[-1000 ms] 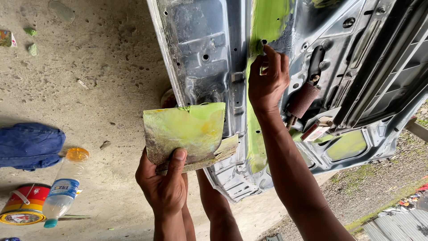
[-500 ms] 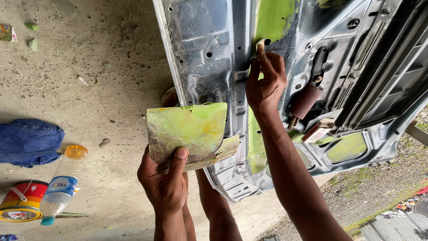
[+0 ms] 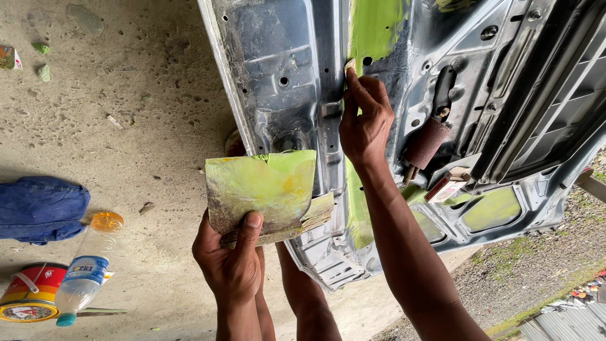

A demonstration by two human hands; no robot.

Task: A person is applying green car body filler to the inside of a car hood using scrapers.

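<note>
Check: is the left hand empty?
No, the left hand holds a green-smeared board by its lower edge, thumb pressed on its face.

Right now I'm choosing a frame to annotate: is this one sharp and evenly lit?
Head view: sharp on both the left hand and the right hand; soft daylight, no hard shadows; mild sheen on the grey metal panel; the concrete floor is slightly washed out; wide-angle lens stretches the edges.

The car door panel [image 3: 278, 82] runs past the top and right edges. The right hand [image 3: 365, 120] hides most of a small spreader. The red tin [image 3: 28, 297] is cut by the left edge, its label too blurred to tell.
</note>
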